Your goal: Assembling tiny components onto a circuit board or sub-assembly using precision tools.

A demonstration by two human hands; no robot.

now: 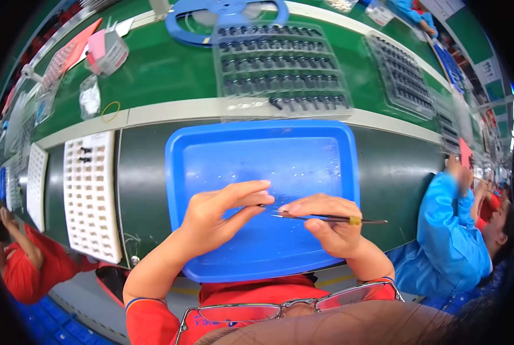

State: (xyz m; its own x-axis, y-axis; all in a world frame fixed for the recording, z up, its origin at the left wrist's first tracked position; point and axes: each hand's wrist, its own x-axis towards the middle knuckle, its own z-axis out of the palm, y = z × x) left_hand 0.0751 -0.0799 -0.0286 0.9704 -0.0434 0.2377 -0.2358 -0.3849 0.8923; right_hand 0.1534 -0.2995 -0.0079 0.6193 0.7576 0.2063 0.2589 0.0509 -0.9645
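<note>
head view: tweezers (326, 217) between right fingers (303, 206)

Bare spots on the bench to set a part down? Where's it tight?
Free: the far half of the blue tray, beyond both hands; dark mat between the tray and white grid tray; green belt between the yellow rubber band and clear blister tray. Crowded: where left hand, right hand and tweezers meet.

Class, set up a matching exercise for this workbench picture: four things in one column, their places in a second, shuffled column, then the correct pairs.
Things:
1. Shallow blue plastic tray
2. White plastic grid rack
3. Yellow rubber band
4. Thin metal tweezers

Places:
A. on the green belt, far left
B. in the right hand
C. beneath both hands
D. left of the tray

Pairs: 1-C, 2-D, 3-A, 4-B
</note>
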